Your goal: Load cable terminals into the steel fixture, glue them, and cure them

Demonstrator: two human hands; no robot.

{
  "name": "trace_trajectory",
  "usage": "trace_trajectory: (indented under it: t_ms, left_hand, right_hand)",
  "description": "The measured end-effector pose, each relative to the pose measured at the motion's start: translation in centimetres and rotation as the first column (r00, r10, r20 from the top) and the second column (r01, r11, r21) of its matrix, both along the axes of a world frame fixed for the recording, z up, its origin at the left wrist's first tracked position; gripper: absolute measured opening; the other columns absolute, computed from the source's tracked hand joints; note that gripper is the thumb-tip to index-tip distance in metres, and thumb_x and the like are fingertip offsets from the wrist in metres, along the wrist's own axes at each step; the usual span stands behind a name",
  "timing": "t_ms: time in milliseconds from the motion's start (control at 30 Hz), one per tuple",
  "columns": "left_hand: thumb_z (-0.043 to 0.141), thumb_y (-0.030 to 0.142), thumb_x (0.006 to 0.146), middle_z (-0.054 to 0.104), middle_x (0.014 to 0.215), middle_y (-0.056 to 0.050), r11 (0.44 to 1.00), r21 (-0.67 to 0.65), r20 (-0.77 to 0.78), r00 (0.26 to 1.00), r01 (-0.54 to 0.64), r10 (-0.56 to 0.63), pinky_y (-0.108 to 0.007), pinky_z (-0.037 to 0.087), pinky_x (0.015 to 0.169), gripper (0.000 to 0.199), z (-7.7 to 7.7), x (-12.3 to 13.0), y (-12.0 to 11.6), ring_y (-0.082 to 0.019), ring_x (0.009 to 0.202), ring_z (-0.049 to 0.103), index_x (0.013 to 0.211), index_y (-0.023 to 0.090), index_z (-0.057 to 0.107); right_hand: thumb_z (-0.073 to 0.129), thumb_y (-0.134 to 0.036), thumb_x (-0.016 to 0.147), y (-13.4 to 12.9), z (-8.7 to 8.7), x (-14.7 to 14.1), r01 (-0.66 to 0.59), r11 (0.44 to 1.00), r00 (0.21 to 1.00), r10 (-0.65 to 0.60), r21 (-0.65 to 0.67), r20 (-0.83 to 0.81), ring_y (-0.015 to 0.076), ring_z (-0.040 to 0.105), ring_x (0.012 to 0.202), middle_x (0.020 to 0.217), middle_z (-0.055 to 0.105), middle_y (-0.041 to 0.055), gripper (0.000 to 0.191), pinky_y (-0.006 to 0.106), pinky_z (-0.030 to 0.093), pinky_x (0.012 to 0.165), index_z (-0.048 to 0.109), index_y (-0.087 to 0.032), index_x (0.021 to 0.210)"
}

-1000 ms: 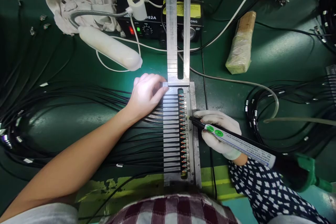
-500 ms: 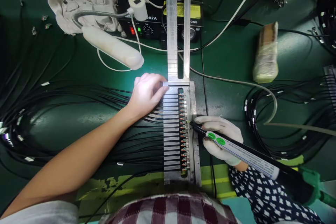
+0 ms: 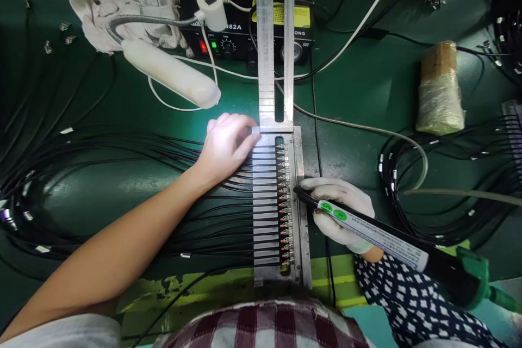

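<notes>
My bare left hand (image 3: 223, 148) is closed at the upper left corner of a slotted metal fixture (image 3: 266, 277), thumb on its edge and fingers curled behind. Black cables (image 3: 220, 222) lie side by side in the fixture, their small metal connectors (image 3: 284, 204) lined up over a long slot. My right hand (image 3: 345, 212), in a white glove, grips a black dispensing syringe (image 3: 375, 235) with a white label and green end cap. The syringe's tip points left, near the middle of the connector row; whether it touches one I cannot tell.
A metal plate with a slot (image 3: 267, 65) extends behind the fixture. At the back stands a black 982A control box (image 3: 240, 38), with a white lamp (image 3: 171, 73) and crumpled cloth (image 3: 126, 0) to its left. A plastic-wrapped block (image 3: 440, 92) and cable coils (image 3: 393, 174) lie right.
The wrapped block has shifted right and turned. Both hands, the fixture and the syringe look almost the same, apart from a slight shift of the whole view.
</notes>
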State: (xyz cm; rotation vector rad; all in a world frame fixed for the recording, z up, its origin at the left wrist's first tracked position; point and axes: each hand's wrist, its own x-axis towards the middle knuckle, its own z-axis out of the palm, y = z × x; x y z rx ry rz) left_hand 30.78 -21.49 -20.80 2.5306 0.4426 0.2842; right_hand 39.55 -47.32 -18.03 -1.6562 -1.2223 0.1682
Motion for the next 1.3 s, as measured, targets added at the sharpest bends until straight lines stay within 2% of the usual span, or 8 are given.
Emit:
trace_trajectory:
  t_ms: [800,1033,1300]
  left_hand:
    - [0.052,0.037,0.096,0.057,0.079,-0.002,1.0,0.007,0.029,1.0,0.01,-0.01,-0.036,0.039,0.083,0.02,-0.3,-0.08,0.12,-0.022,0.085,0.053,0.098,0.021,0.063]
    - [0.053,0.037,0.096,0.057,0.078,-0.001,1.0,0.0,0.032,0.999,0.01,-0.01,-0.035,0.038,0.083,0.02,-0.51,-0.06,0.18,-0.022,0.083,0.053,0.098,0.02,0.063]
    - [0.049,0.042,0.099,0.057,0.078,-0.001,0.998,-0.02,0.036,0.998,0.056,-0.056,-0.034,0.035,0.077,0.026,-0.19,-0.27,0.14,-0.022,0.081,0.053,0.096,0.02,0.063]
  right_hand:
    - [0.07,-0.02,0.083,-0.12,-0.3,0.01,-0.005,1.0,1.0,0.005,0.03,-0.014,0.0239,0.077,0.091,0.098,0.078,0.0132,0.013,0.036,0.065,0.079,0.068,-0.019,0.096]
    - [0.071,-0.02,0.084,0.04,-0.07,0.02,-0.006,1.0,0.999,0.006,-0.01,-0.037,0.0243,0.076,0.093,0.102,0.078,0.0131,0.014,0.037,0.064,0.081,0.068,-0.019,0.097]
    - [0.067,-0.024,0.083,0.06,-0.71,-0.55,0.038,0.997,0.997,-0.034,0.064,-0.067,0.0206,0.076,0.091,0.099,0.078,0.0082,0.014,0.031,0.062,0.081,0.066,-0.022,0.096]
